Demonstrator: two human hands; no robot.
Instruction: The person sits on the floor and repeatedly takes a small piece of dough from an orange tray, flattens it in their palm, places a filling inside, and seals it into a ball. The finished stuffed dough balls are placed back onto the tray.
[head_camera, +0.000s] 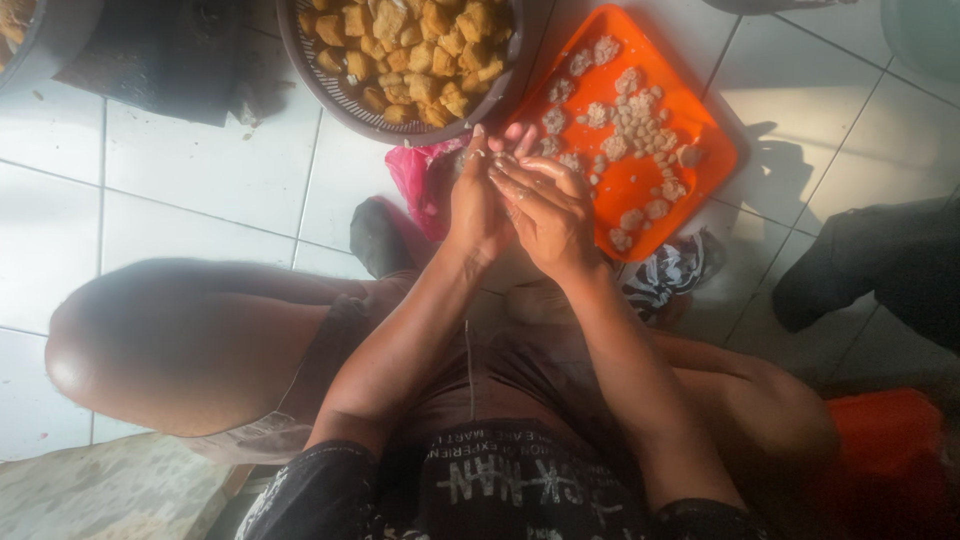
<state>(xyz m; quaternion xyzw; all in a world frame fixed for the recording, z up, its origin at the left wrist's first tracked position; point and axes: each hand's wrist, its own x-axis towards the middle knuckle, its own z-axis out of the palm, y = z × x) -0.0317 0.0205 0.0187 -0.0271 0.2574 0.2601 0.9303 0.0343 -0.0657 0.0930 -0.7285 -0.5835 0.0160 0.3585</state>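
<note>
My left hand (478, 195) and my right hand (548, 208) are pressed together in front of me, fingers pointing away, palms facing each other. Whatever lies between the palms is hidden. Just beyond the fingertips lies an orange tray (632, 182) holding several small pale dough balls and lumps (640, 120). A dark round basket (345, 98) full of fried golden tofu cubes (415, 50) stands past my left hand.
A pink plastic bag (418, 180) lies under my hands on the white tiled floor (200, 165). My bent knees flank my arms. A dark foot or sandal (378, 235) is by the bag. Someone's dark clothing (880, 265) is at right, an orange object (885, 450) at lower right.
</note>
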